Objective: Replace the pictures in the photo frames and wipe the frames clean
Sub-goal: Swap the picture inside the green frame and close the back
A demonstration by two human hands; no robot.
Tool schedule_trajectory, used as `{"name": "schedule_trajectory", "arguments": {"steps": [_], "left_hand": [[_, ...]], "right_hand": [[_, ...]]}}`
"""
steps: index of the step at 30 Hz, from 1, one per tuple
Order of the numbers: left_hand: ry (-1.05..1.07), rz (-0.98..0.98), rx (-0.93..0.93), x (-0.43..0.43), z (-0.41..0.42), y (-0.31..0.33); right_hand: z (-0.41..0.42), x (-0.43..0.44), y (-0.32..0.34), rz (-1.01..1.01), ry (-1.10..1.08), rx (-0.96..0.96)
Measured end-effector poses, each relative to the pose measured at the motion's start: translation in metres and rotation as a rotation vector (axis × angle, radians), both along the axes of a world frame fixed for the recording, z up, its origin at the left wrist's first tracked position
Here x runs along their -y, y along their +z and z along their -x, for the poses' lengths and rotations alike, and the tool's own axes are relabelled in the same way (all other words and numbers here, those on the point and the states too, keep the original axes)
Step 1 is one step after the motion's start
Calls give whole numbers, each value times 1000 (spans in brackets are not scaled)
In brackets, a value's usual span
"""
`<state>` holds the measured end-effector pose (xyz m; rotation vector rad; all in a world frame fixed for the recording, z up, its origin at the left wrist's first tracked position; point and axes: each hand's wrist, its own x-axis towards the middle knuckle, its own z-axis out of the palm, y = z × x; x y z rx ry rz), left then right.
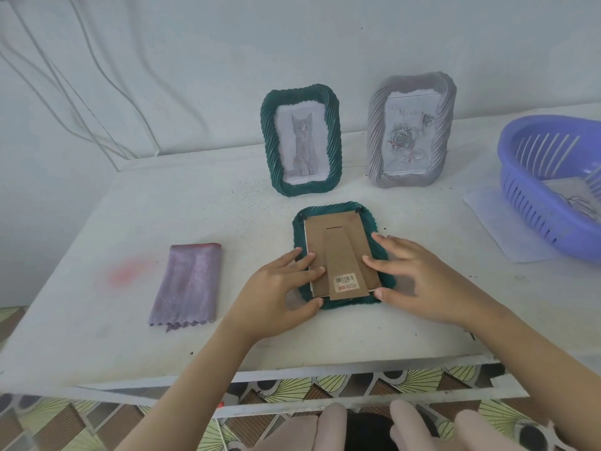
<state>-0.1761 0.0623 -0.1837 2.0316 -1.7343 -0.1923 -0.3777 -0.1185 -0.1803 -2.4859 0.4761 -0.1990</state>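
A green frame (325, 215) lies face down on the white table (227, 216), its brown cardboard back (338, 249) and stand facing up. My left hand (276, 294) rests on its left edge, fingers on the cardboard, thumb at the bottom left corner. My right hand (419, 281) touches its right side with straight fingers, thumb at the bottom right corner. Behind stand a green frame with a cat picture (300, 141) and a grey frame with a rose picture (411, 131). A folded purple cloth (188, 284) lies to the left.
A purple slotted basket (533, 177) holding papers sits at the right on a white sheet (497, 229). Cables (81, 92) hang along the wall at the left. A pink stain (126, 271) marks the table near the cloth. The table's front edge (292, 369) lies close to me.
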Motion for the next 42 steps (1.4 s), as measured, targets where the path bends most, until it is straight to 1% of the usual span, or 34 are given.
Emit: {"name": "schedule_trajectory", "arguments": {"steps": [6, 10, 12, 16, 19, 22, 25, 26, 28, 32, 37, 40, 42], "left_hand": [[-8, 10, 109, 1, 2, 5], [-16, -17, 174, 5, 5, 10], [-11, -16, 169, 7, 6, 11], [13, 6, 125, 5, 8, 7], [56, 31, 101, 4, 11, 6], [109, 48, 10, 3, 13, 3], [162, 19, -117, 1, 15, 3], [174, 11, -132, 2, 16, 4], [190, -3, -111, 4, 17, 7], [214, 48, -80, 10, 20, 18], [287, 73, -71, 24, 31, 35], [292, 81, -129, 40, 45, 50], [349, 8, -113, 50, 55, 60]], "right_hand": [[-2, -5, 2, 56, 7, 11], [-2, -8, 3, 111, 19, 8], [-2, -9, 2, 113, 13, 13], [-3, -14, -2, 41, -62, 32], [-6, -19, -4, 2, -118, 86], [-6, -22, -2, -126, -187, 81], [-5, -22, 3, -228, -194, 54], [-4, -23, 4, -259, -197, 67], [-5, -22, 9, -382, -229, 136], [-8, -17, 22, -729, -333, 325], [-8, -13, 26, -1045, -393, 524], [-13, -17, 34, -1172, -364, 580], [-17, -20, 37, -1207, -341, 593]]}}
